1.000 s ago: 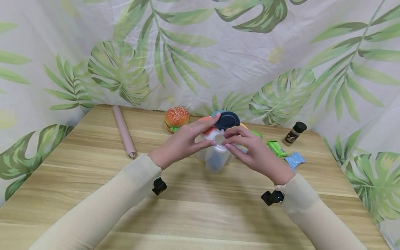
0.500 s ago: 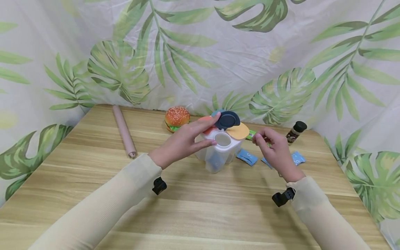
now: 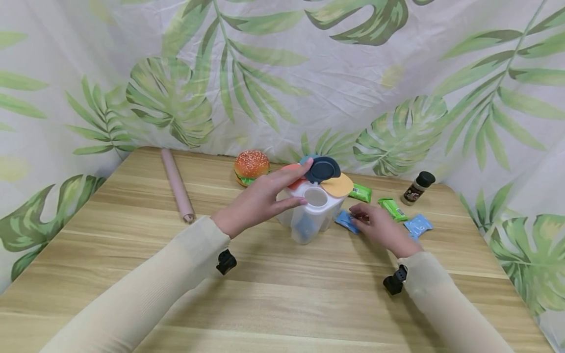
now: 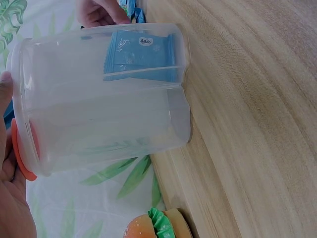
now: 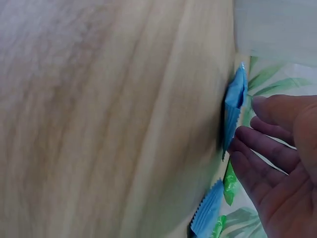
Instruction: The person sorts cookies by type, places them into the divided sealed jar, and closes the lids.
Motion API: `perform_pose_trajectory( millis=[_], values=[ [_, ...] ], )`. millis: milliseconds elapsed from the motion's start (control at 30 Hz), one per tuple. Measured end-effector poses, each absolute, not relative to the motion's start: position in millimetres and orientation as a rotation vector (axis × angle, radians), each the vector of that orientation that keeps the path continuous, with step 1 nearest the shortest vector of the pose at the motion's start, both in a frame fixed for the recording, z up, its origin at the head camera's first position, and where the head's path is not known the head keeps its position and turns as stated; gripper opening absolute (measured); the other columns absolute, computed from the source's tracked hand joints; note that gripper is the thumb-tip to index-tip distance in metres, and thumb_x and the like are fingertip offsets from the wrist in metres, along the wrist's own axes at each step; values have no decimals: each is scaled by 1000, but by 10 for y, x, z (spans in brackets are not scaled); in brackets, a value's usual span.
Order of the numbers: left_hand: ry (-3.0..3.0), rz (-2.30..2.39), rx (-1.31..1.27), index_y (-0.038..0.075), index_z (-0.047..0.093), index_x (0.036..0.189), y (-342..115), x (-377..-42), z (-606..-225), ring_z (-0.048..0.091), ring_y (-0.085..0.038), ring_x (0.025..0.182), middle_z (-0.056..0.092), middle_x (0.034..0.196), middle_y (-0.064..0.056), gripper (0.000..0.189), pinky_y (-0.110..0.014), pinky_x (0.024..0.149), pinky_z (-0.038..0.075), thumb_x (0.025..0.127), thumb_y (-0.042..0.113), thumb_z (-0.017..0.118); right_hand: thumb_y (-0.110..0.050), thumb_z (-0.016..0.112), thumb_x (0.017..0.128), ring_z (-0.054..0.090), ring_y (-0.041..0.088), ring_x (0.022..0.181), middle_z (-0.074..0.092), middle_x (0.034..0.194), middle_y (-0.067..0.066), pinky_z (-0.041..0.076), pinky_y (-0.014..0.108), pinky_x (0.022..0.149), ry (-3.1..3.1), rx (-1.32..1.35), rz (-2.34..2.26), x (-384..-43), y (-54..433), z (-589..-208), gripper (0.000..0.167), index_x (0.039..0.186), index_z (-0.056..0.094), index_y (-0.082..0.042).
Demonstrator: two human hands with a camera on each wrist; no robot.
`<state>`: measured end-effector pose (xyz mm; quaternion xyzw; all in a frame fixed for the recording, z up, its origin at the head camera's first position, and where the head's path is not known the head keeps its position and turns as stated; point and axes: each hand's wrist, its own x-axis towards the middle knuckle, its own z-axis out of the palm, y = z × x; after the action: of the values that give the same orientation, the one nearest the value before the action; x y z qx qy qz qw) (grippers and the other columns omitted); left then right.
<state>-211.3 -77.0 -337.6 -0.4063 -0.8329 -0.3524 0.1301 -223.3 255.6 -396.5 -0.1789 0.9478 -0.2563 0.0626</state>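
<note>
A clear multi-compartment storage container [image 3: 319, 212] stands upright on the table. Its dark blue flap [image 3: 323, 169] is raised, leaving one round opening uncovered. My left hand [image 3: 260, 196] holds the container's top, thumb at the white rim and index fingertip against the raised flap; its other fingers are mostly hidden. Through the clear wall a blue packet [image 4: 141, 55] shows at the bottom of one compartment. Beside the container, my right hand [image 3: 377, 224] is at another small blue packet [image 3: 345, 222]. In the right wrist view its fingers are spread, with the thumb apart from that packet [image 5: 235, 101].
Green packets [image 3: 393, 209] and another blue packet [image 3: 418, 225] lie right of my right hand. A black-capped seasoning jar [image 3: 417, 188] stands behind them. A toy-like burger [image 3: 251, 167] sits left of the container, and a pinkish roll [image 3: 176, 186] lies farther left. A leaf-print cloth hangs behind.
My right hand has left the container's opening, moved right, then come down to the blue packet beside the container. The left hand has stayed on the container, and the flap stays raised.
</note>
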Motion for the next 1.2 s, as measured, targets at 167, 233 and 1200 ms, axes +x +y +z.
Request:
perform_pose_trajectory(
  millis=[167,233,1200],
  values=[
    [-2413,-1038,-1184,15,34,165,-775,-2110,-3383,47,-26,152,49,163,-8,83,-41,122,45,96,25,78,-7,65,103,66,42,126,68,135,25,54,58,108,2854,-595,-704,-2261,2531,-4001,35,136,63,5],
    [-2411,-1042,-1183,14,34,165,-774,-2111,-3385,47,-27,152,49,163,-8,83,-42,122,44,96,25,78,-7,65,103,66,42,127,68,136,25,54,58,107,2855,-611,-672,-2264,2518,-3997,36,137,63,5],
    [-2402,-1046,-1182,14,34,165,-768,-2119,-3397,49,-26,151,50,163,-8,83,-41,122,45,95,24,79,-12,75,97,59,17,84,69,98,14,50,25,69,2763,-443,-954,-2272,2682,-3948,25,116,64,1]
  ],
)
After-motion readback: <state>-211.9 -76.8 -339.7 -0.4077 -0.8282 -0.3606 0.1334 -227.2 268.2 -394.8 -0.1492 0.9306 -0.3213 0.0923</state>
